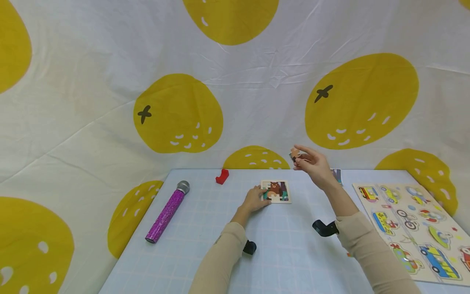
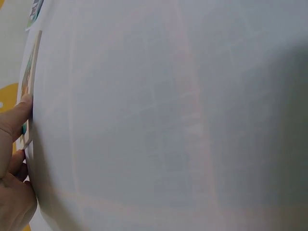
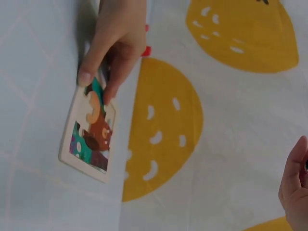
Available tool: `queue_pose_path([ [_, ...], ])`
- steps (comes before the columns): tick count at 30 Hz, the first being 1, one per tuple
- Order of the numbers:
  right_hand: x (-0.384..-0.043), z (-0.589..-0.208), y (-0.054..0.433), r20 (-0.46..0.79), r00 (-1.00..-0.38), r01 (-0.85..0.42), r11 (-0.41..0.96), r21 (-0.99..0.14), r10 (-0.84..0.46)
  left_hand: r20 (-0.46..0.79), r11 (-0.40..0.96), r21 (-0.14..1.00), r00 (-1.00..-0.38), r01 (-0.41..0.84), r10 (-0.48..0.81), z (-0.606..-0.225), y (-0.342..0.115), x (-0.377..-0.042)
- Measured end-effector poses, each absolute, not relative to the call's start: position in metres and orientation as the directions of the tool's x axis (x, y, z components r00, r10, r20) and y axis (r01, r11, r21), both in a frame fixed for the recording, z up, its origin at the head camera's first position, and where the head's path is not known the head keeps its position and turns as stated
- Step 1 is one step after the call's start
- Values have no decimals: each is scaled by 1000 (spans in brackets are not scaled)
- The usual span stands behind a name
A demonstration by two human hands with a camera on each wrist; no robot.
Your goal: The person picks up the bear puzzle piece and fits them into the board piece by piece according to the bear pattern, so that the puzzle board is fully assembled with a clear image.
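Observation:
A small square jigsaw puzzle (image 1: 289, 192) with a brown bear picture lies near the table's back edge, its lower part showing a bare gap. My left hand (image 1: 254, 199) holds the puzzle's left side, thumb on the near edge and fingers on the far edge, as the right wrist view shows. In the left wrist view the thumb (image 2: 18, 114) overlaps the thin edge of the board. Raised above the table to the right, my right hand (image 1: 315, 166) pinches a small jigsaw piece (image 1: 294, 154) between thumb and fingers. Only part of the right hand (image 3: 294, 187) appears in its wrist view.
A purple glitter microphone (image 1: 167, 214) lies at left, with a red angular block (image 1: 222, 177) behind it. A large wooden vehicle puzzle (image 1: 400, 241) covers the right side. Behind the right wrist lies a picture card (image 1: 336, 175). A fruit-patterned cloth (image 1: 257, 110) hangs behind the table.

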State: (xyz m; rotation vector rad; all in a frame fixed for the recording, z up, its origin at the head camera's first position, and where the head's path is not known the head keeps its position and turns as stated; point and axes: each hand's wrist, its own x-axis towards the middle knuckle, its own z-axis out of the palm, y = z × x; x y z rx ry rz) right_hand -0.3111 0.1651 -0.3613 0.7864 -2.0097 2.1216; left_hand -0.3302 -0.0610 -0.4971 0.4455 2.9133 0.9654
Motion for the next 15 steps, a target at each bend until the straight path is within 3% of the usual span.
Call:
queue_pose_path([
  [7,-312,-361,157,444,-863,-475,85,-876,-239,44,770,586,-959,253,281,-498,-60,-331],
  [15,-313,-361,152,407,-898,-425,88,-901,-168,47,773,582,-960,252,278,-498,-60,-332],
])
